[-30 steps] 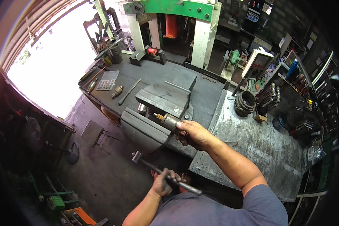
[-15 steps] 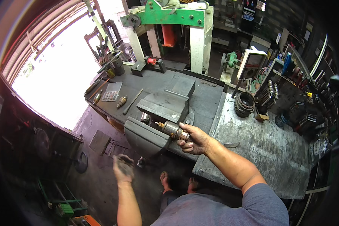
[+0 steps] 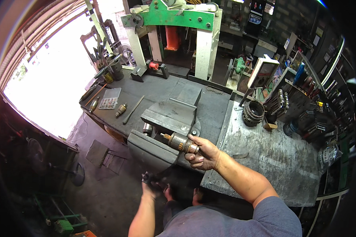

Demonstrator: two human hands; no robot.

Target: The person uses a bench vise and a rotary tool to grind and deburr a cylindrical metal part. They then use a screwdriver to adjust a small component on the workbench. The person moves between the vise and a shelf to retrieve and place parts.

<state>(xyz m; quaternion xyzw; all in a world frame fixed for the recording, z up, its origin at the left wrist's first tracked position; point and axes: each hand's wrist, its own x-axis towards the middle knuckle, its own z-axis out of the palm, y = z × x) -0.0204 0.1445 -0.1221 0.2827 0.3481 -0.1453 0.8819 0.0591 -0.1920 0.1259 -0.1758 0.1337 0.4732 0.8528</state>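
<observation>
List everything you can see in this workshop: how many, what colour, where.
Bench: one, dark grey, centre
Vise: one, dark grey, on bench
Armature: one, steel and copper, in right hand
Metal table: one, silvery, right
Press frame: one, green and white, behind bench
Parts box: one, clear, bench's left
Cylindrical parts: two, brassy, near box
Ring-shaped housing: one, dark, on metal table
Small tools: uncountable, mixed, far right
Left hand: one, below vise
Right hand: one, on armature

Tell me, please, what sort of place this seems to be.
Most likely a mechanical repair workshop: there is a large bench vise mounted on the dark workbench, a heavy frame with a green crossbeam beyond it, and a cylindrical metal part in the right hand.
</observation>
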